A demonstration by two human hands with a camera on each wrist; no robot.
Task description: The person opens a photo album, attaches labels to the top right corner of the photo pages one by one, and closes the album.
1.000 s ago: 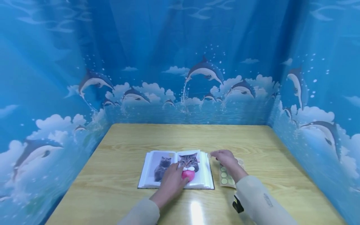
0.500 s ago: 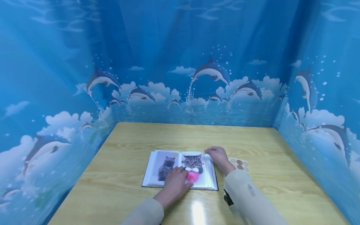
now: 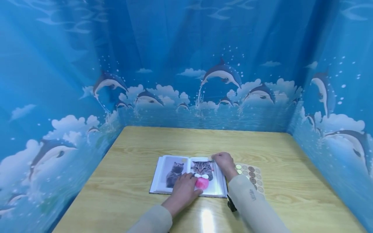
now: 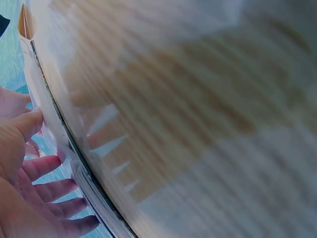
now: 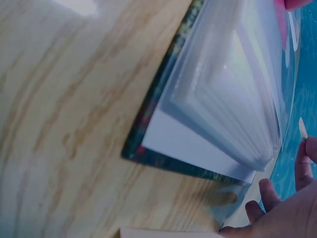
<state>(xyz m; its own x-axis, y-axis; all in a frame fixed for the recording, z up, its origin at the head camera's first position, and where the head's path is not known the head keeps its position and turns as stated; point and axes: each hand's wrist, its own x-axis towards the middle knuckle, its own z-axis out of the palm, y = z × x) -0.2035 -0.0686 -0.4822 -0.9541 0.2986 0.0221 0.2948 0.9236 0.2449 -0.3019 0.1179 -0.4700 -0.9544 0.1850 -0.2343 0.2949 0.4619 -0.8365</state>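
Note:
A photo album (image 3: 157, 178) lies open on the table, with a grey cat picture (image 3: 174, 176) on its left page and a tabby cat picture (image 3: 202, 167) with a pink ball on its right page. My left hand (image 3: 184, 190) rests across the lower middle of the pages, fingers extended and apart in the left wrist view. At the upper right corner of the right page, my right hand (image 3: 223, 163) pinches a small round sticker (image 5: 302, 129) between thumb and forefinger. The right wrist view shows the sticker edge-on, beside the clear page sleeves (image 5: 233, 99).
Right of the album lies a sheet of round stickers (image 3: 257, 177), green, brown and pale, partly under my right forearm. One round sticker (image 3: 184, 160) is on the left page's upper corner. A blue dolphin-print curtain (image 3: 163, 48) surrounds the wooden table (image 3: 140, 142).
My right hand has moved left from above the sticker sheet to the album's upper right corner, uncovering more of the sheet. My left hand stays on the pages. The head view has shifted slightly.

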